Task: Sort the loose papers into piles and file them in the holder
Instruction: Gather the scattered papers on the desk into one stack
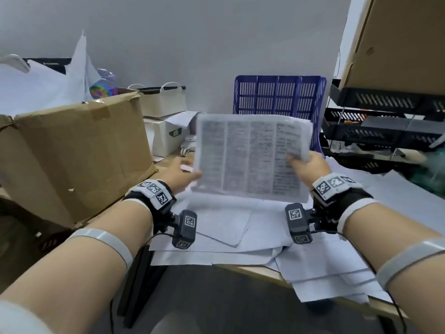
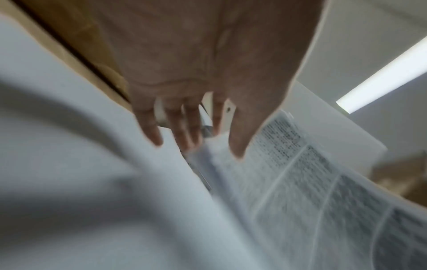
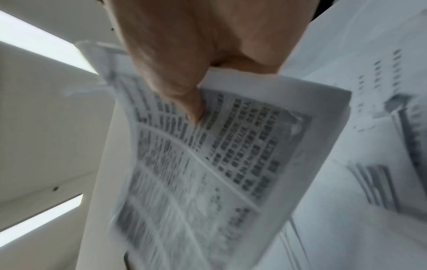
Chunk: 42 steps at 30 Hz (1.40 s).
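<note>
Sheaf of printed papers, held upright between both hands, long axis running left to right. Right hand pinches its right edge, thumb on the print; left hand lies flat-fingered at the left edge. Blue holder stands directly behind, nearer the right hand. Loose sheets litter the desk; cardboard box left; grey wall behind.

wall: plain grey wall ahead of hands | surface: wooden surface under them | ceiling: strip light beyond left hand | storage: black tray rack beyond right hand | floor: dark
</note>
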Each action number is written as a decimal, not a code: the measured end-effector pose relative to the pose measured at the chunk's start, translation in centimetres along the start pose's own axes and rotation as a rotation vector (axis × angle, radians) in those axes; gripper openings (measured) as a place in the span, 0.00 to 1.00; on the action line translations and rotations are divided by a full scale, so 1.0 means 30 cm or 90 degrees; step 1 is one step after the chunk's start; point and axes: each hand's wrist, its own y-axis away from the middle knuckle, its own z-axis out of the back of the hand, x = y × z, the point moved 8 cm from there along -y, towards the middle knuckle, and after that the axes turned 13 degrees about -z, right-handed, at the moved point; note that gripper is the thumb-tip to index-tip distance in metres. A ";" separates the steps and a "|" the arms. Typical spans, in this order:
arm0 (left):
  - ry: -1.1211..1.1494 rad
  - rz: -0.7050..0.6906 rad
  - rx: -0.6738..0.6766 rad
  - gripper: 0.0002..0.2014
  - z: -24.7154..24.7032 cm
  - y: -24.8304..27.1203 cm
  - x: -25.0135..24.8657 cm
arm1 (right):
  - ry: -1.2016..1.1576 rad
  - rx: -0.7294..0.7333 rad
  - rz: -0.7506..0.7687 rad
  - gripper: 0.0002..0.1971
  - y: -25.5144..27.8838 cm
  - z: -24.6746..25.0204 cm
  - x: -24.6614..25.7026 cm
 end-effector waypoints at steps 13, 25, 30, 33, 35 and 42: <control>-0.646 0.047 0.406 0.52 -0.454 0.149 -0.105 | -0.168 -0.150 -0.060 0.12 -0.003 0.205 -0.100; -0.664 -0.074 0.241 0.21 -0.333 0.119 -0.255 | -0.262 -0.149 -0.069 0.04 0.013 0.288 -0.167; 0.028 -0.120 0.014 0.13 -0.077 0.041 -0.342 | -0.350 -0.212 -0.109 0.08 0.045 0.368 -0.165; 0.283 -0.109 -0.105 0.08 0.039 0.061 -0.340 | -0.365 -0.224 -0.109 0.11 0.045 0.395 -0.157; 0.289 -0.075 -0.123 0.10 0.065 0.088 -0.294 | -0.372 -0.213 -0.103 0.16 0.053 0.394 -0.152; -0.134 0.142 -0.018 0.13 0.107 0.131 0.036 | -0.338 -0.125 -0.111 0.17 0.044 0.275 -0.163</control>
